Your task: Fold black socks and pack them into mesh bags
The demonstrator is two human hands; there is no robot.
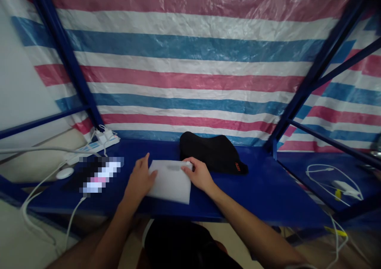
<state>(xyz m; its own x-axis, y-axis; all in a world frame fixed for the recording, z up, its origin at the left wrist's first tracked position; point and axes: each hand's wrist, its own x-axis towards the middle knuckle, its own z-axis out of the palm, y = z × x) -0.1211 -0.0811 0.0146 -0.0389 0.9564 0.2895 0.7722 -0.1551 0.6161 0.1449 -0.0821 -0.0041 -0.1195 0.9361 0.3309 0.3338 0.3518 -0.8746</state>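
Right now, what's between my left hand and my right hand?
The white rectangular item lies between your left hand and right hand, as the head view shows.

Bare forearms (238, 212) — black clothing (178, 243) below.
The dark fabric carries a narrow, pale curved stripe (146, 233) at its left edge — finer detail lost in shadow.

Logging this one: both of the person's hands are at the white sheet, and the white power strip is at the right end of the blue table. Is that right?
Not quite: the head view shows the white power strip at the left end of the blue table.
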